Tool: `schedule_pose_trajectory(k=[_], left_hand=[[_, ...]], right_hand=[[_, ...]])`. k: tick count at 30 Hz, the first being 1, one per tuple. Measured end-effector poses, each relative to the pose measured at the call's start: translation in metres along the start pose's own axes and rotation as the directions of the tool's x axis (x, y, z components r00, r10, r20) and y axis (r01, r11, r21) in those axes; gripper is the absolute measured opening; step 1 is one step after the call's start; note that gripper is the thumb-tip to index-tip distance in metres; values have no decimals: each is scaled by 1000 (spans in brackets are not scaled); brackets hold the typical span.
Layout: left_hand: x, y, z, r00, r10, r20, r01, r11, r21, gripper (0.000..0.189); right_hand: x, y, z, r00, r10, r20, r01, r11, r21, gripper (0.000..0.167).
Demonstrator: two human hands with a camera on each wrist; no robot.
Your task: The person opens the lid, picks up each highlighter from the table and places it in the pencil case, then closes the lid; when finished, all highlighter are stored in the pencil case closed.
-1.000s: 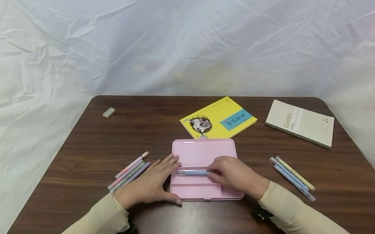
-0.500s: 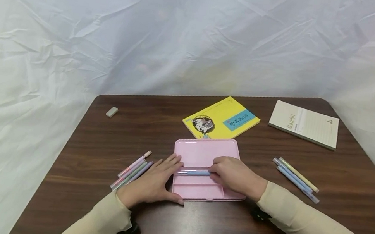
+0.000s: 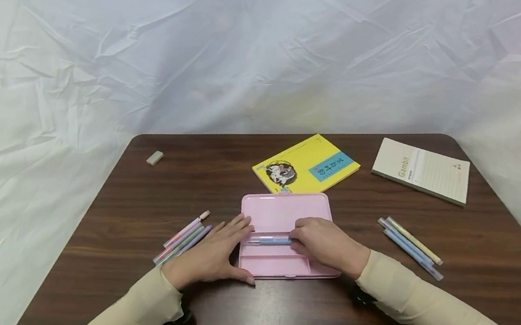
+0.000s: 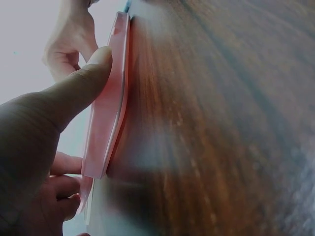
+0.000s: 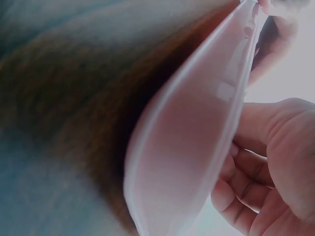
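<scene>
A white sheet [image 3: 254, 53], wrinkled and carrying some inverted lettering, hangs behind the counter and at its sides. The counter [image 3: 270, 321] has a dark brown wood pattern. Two arms in cream sleeves [image 3: 437, 309] reach over it from the near edge.

Between the hands, near the middle of the counter, lies the pink case [image 3: 278, 213], with its lid laid back on the far side and its compartments facing up. Behind it is the yellow book [image 3: 306, 163], turned at an angle; the lid covers its near corner in the head view, but I cannot tell if they touch. Farther to the right lies the pale notebook [image 3: 422, 171], well apart from the case.

The left hand [image 3: 210, 254] rests on the left end of the case; its grip is spread, fingers straight, and the thumb is at the near edge. The right hand [image 3: 326, 244] is over the right part of the case; its grip is curled and pinches the end of the blue pen [image 3: 274, 241], though the fingertips are hidden. This pen lies lengthwise in the long compartment beside the lid.

Coloured pens [image 3: 186, 240] lie together just beside the left hand. Blue and yellow pens [image 3: 409, 251] lie to the right of the case. Smallest is the whitish eraser [image 3: 155, 158], near the far left corner.
</scene>
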State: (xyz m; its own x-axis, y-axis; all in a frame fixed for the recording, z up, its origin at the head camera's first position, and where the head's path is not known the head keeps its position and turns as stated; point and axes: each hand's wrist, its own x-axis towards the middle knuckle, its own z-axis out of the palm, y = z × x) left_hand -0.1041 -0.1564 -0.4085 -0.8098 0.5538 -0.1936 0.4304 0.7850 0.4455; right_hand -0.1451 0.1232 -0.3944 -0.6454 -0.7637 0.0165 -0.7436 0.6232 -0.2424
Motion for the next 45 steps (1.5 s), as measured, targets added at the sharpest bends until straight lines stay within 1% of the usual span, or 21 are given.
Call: schedule_pose_trajectory(k=[3, 6, 10, 14, 17, 19, 22, 24, 27, 29, 32, 35, 38, 40, 42, 43, 45], left_hand=[[0, 0, 0, 1000, 2, 1, -2, 1000, -1, 114], [0, 1, 1, 1000, 5, 1, -5, 1000, -2, 113], [0, 1, 1, 1000, 11, -4, -11, 1000, -2, 113], [-1, 1, 0, 1000, 12, -8, -12, 1000, -8, 114], [-1, 0, 0, 1000, 14, -13, -14, 1000, -8, 114], [-2, 0, 1, 1000, 13, -16, -13, 1000, -5, 113], [-3, 0, 1, 1000, 7, -17, -7, 1000, -7, 113], [-4, 0, 1, 1000, 4, -14, -5, 1000, -15, 112], [-4, 0, 1, 1000, 5, -12, -5, 1000, -19, 112], [-4, 0, 1, 1000, 7, -14, -7, 1000, -16, 112], [-5, -1, 1, 1000, 11, -17, -12, 1000, -13, 113], [-4, -1, 1, 1000, 13, -14, -14, 1000, -17, 113], [-3, -1, 0, 1000, 14, -10, -14, 1000, -22, 113], [-3, 0, 0, 1000, 12, -9, -12, 1000, -22, 113], [-3, 0, -1, 1000, 11, -11, -11, 1000, -22, 112], [-3, 0, -1, 1000, 11, -12, -11, 1000, -22, 112], [-4, 0, -1, 1000, 9, -14, -10, 1000, -22, 111]], right_hand=[[-3, 0, -1, 1000, 10, 12, -10, 1000, 23, 21], [-7, 0, -4, 999, 27, 19, -28, 997, 70, 24], [-14, 2, -10, 999, 48, -5, -47, 989, 137, 25], [-21, 4, -16, 995, 74, -63, -62, 983, 170, 26], [-28, 7, -19, 986, 122, -116, -98, 976, 193, 31], [-34, 10, -22, 974, 161, -157, -126, 969, 213, 35], [-46, 15, -27, 949, 202, -241, -145, 961, 234, 39], [-56, 20, -30, 925, 215, -315, -144, 962, 234, 40], [-73, 30, -32, 877, 221, -426, -144, 968, 205, 39], [-84, 36, -33, 844, 242, -478, -171, 967, 188, 39], [-103, 43, -35, 798, 305, -520, -244, 952, 184, 38], [-124, 49, -36, 746, 389, -540, -325, 921, 214, 36], [-147, 53, -34, 692, 451, -564, -370, 892, 259, 35], [-164, 54, -33, 653, 510, -560, -407, 860, 309, 35], [-180, 53, -30, 616, 574, -539, -453, 818, 354, 35], [-188, 53, -29, 596, 606, -527, -483, 795, 368, 35], [-202, 51, -26, 547, 685, -482, -549, 728, 411, 38]])
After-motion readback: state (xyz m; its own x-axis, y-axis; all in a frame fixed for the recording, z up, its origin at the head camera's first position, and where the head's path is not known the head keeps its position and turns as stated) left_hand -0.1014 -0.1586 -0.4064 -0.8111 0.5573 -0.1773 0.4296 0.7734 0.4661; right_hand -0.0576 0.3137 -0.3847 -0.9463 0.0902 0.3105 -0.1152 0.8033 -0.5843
